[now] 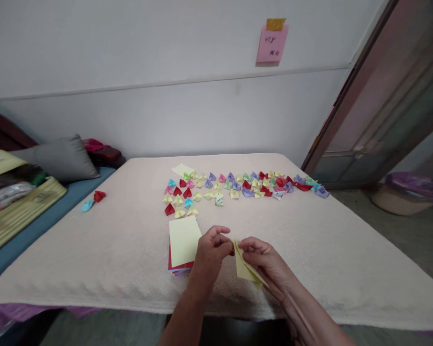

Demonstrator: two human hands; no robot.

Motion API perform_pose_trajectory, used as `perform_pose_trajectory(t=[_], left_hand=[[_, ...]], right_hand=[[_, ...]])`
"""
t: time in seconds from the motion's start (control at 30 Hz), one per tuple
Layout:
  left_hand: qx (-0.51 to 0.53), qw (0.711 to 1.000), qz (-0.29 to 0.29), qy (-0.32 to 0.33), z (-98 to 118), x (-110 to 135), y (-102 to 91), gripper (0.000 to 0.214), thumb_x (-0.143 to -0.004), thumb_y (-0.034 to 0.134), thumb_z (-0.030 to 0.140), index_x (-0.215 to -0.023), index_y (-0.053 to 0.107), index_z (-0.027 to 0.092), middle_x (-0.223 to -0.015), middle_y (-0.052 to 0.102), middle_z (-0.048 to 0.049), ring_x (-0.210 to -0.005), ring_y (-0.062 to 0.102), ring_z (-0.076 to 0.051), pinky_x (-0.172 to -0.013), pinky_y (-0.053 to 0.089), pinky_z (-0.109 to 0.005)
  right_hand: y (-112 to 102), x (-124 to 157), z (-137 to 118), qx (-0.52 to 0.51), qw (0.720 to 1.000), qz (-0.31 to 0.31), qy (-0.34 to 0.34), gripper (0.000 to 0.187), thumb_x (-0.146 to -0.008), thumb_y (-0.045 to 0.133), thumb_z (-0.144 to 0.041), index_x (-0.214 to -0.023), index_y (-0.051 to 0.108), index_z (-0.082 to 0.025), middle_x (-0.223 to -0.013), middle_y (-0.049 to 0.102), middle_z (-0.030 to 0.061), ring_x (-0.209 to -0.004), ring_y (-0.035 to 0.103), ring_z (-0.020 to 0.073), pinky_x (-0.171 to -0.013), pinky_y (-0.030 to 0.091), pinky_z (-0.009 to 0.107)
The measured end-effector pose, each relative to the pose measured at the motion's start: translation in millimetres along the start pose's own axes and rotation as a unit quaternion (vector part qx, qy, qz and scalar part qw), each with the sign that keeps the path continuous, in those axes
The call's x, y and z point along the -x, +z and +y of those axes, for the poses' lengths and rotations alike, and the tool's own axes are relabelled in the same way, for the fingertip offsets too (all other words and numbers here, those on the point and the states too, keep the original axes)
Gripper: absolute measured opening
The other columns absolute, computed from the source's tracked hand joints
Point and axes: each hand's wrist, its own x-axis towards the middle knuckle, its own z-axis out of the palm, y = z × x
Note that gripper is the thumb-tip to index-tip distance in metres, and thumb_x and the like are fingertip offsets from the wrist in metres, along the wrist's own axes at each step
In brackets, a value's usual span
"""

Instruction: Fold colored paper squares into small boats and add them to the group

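A pale yellow sheet of folded paper (242, 270) is held up over the near side of the table, its layers partly spread. My right hand (261, 259) grips it from the right, thumb and fingers closed on the folded layers. On the other side, my left hand (214, 250) has thumb and index finger pinched at the paper's upper left edge, with the other fingers curled. Just left of that hand lies a stack of coloured paper (184, 240), a pale yellow sheet on top and red and purple edges below.
Several rows of small folded paper pieces (209, 194) in many colours spread across the back of the cloth-covered table (130, 250). A red piece (99, 196) and a blue piece (87, 205) lie far left. A pink note (272, 44) hangs on the wall.
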Motion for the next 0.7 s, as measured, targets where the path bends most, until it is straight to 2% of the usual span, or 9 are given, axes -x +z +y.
perform_pose_trajectory(t=[0.33, 0.47, 0.7], left_hand=[[0.003, 1.0, -0.013, -0.028, -0.6, -0.4, -1.5, 0.033, -0.06, 0.063, 0.011, -0.093, 0.056, 0.016, -0.061, 0.059, 0.0039, -0.056, 0.052, -0.01, -0.059, 0.039, -0.024], [-0.028, 1.0, -0.012, -0.005, -2.0, -1.3, -2.8, 0.036, -0.06, 0.065, 0.012, -0.095, 0.057, 0.017, -0.063, 0.06, 0.0034, -0.059, 0.053, -0.011, -0.059, 0.037, -0.023], [-0.051, 0.998, -0.012, 0.018, -2.7, -0.4, -3.9, 0.029, -0.067, 0.06, 0.015, -0.096, 0.057, 0.016, -0.059, 0.056, 0.0044, -0.057, 0.051, -0.011, -0.06, 0.038, -0.023]], right_hand=[[2.5, 2.0, -1.9, 0.006, 1.0, -0.014, 0.007, 0.02, -0.055, 0.076, -0.012, -0.073, 0.07, -0.019, -0.065, 0.065, -0.0016, -0.06, 0.058, 0.0126, -0.059, 0.039, 0.025], [2.9, 1.9, -1.9, 0.015, 1.0, -0.008, 0.005, 0.02, -0.054, 0.076, -0.012, -0.072, 0.07, -0.019, -0.064, 0.065, -0.0023, -0.058, 0.056, 0.0109, -0.058, 0.038, 0.024], [3.5, 2.5, -3.3, 0.043, 0.999, 0.001, 0.004, 0.02, -0.052, 0.076, -0.012, -0.071, 0.071, -0.018, -0.068, 0.066, -0.0004, -0.061, 0.056, 0.0128, -0.059, 0.039, 0.025]])
